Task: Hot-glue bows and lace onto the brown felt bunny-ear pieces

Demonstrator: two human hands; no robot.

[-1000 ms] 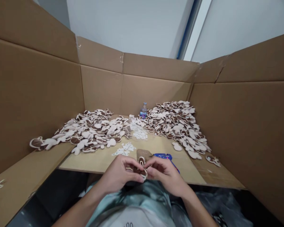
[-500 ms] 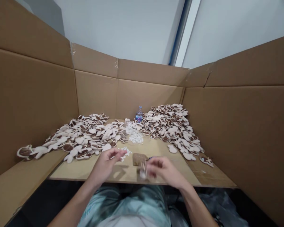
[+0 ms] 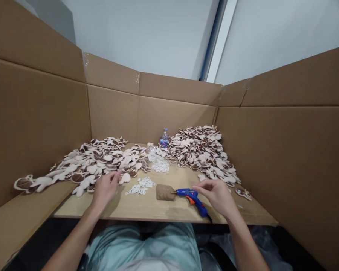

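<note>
My left hand (image 3: 106, 190) is at the front of the left heap of plush pieces (image 3: 101, 158), its fingers drawn together beside a pale rounded plush piece (image 3: 125, 178). Whether they grip anything is hidden. Just above the handle of a blue glue gun (image 3: 190, 195), my right hand (image 3: 216, 194) has thumb and forefinger close together. I cannot make out anything between them. The glue gun lies on its side, orange trigger toward me, with its nozzle against a brown pad (image 3: 165, 192). Small white cut-out pieces (image 3: 141, 186) lie between my left hand and the pad.
A larger heap of brown-and-cream plush pieces (image 3: 200, 150) fills the back right. More white cut-outs (image 3: 159, 162) lie in front of a water bottle (image 3: 164, 138). Tall cardboard walls (image 3: 172, 113) enclose the left, back and right. A single plush piece (image 3: 243, 193) lies near the right wall.
My left hand has moved left from the white cut-outs to the plush heap. My right hand has moved right, uncovering the glue gun. The blurred plush piece by my right hand is no longer there.
</note>
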